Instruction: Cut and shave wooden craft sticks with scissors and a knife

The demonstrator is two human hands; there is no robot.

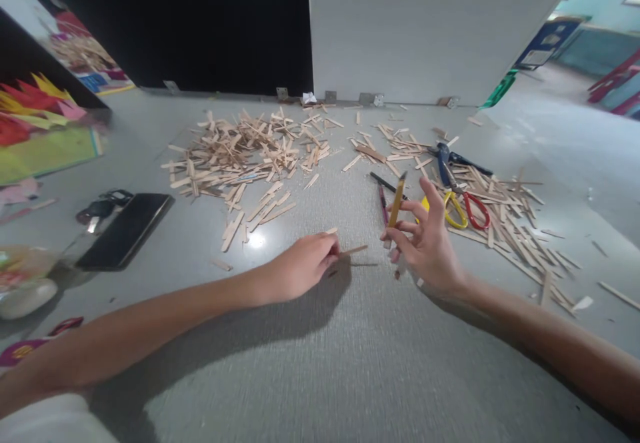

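Wooden stick [353, 250] | pinched in left hand [303, 266] fingers | right hand [425, 239] fingers grip yellow pencil [397, 201] | above desk [320, 363]

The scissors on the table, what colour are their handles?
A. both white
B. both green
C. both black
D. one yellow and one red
D: the scissors lie among the wooden sticks just beyond the right hand, with one yellow handle loop and one red one.
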